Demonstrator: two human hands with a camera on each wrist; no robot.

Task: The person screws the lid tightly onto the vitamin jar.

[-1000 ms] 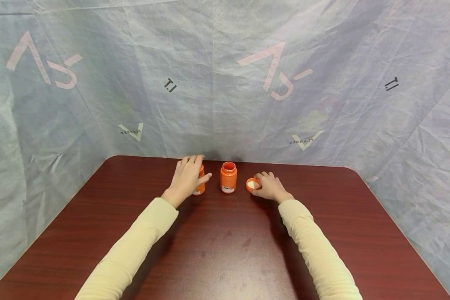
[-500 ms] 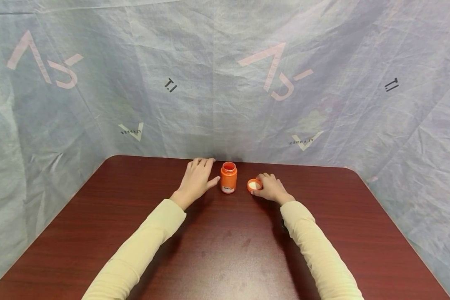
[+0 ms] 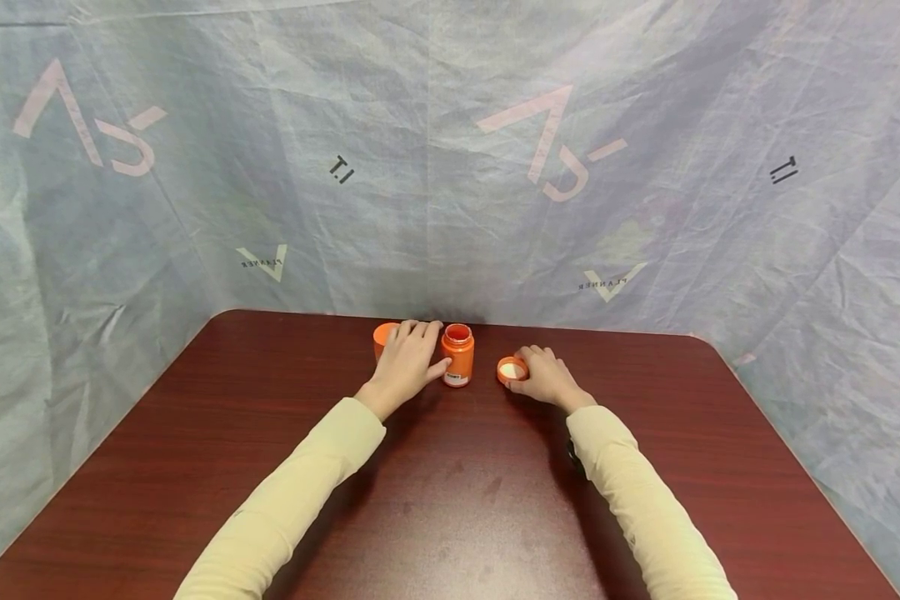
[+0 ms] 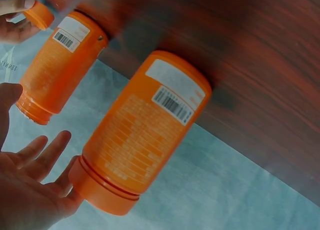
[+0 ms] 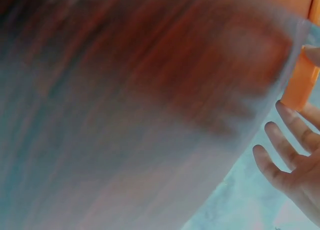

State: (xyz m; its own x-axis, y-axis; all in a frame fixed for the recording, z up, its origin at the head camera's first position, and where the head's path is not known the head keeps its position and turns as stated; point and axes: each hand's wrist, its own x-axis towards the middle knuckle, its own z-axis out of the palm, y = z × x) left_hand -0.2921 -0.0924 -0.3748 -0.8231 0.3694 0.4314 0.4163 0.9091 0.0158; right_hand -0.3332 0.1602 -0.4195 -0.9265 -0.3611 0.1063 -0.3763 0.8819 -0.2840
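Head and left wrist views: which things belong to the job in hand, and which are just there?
In the job:
open orange bottle, left hand close by
orange cap, pinched in right hand

Seemingly just there:
capped orange bottle, standing by the left hand
wood-grain table
grey printed cloth backdrop

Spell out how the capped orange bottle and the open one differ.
The capped bottle has its lid on; the open bottle shows a bare neck. In the head view, the left hand mostly hides the capped bottle, while the open bottle is largely visible. Both are upright, orange and barcoded.
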